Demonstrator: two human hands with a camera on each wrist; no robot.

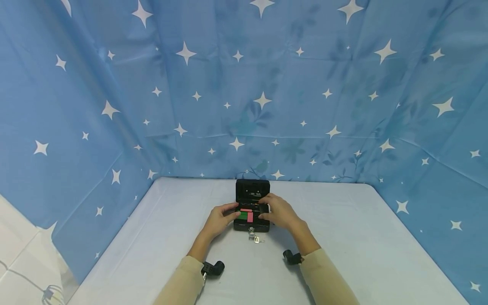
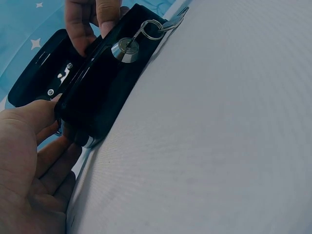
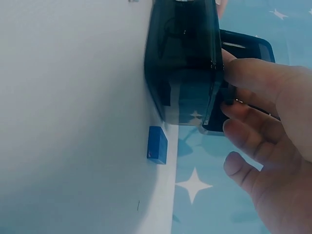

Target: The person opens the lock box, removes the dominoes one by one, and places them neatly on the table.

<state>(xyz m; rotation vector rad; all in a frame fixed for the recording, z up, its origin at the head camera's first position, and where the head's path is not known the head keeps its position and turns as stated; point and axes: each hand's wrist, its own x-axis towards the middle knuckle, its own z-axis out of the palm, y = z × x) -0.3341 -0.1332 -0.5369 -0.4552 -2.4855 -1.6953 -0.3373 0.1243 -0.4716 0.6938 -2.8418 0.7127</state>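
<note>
Black box: the black box (image 1: 244, 226) stands on the white table (image 1: 171, 212) in front of you, near its far edge, with its lid (image 1: 252, 186) raised at the back.
Your left hand: your left hand (image 1: 218, 220) holds the left end of the box, the thumb over the rim and the fingers along the outer side.
Your right hand: your right hand (image 1: 283, 212) is at the right end, the fingertips bent down past the rim; whether they pinch something inside, I cannot tell.
Inside the box: there are 2 pink pieces, 1 lying at the back (image 1: 246, 210) and 1 nearer to you (image 1: 250, 217); beside the nearer piece, on its left, is green material (image 1: 242, 215) (1 piece or more, I cannot count it surely).
Lock: a silver lock (image 2: 126, 49) sits on the front wall, with a key inserted; the key ring (image 2: 152, 29) hangs from it with a further key (image 2: 176, 20).
Blue block: a small blue block (image 3: 157, 145) rests on the table near the right end of the box, apart from it.
Backdrop: a blue curtain (image 1: 213, 84) with white stars rises behind the table.
</note>
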